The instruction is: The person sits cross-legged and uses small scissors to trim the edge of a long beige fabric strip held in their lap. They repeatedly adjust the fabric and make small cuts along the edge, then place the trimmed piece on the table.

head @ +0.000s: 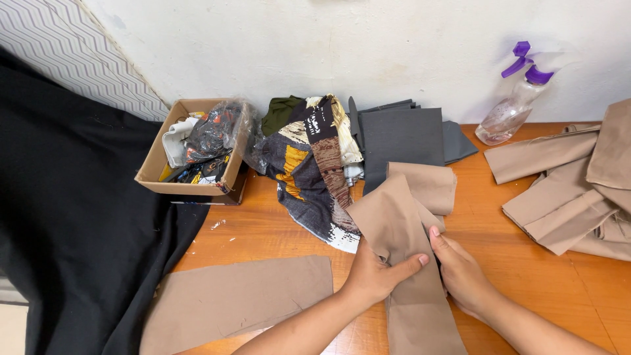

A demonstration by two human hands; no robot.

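Both hands, left (376, 275) and right (459, 271), pinching soft, light tan strip (401, 230) at its edges, near table (519, 263) centre.

both hands, l (374, 273) & r (460, 269), on tan fabric strip (401, 230) atop wooden table (526, 263)

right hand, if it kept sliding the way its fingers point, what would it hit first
The right hand points up along the tan fabric strip. It would probably first meet the folded tan piece at the strip's far end, then the grey cloth; depth is unclear.
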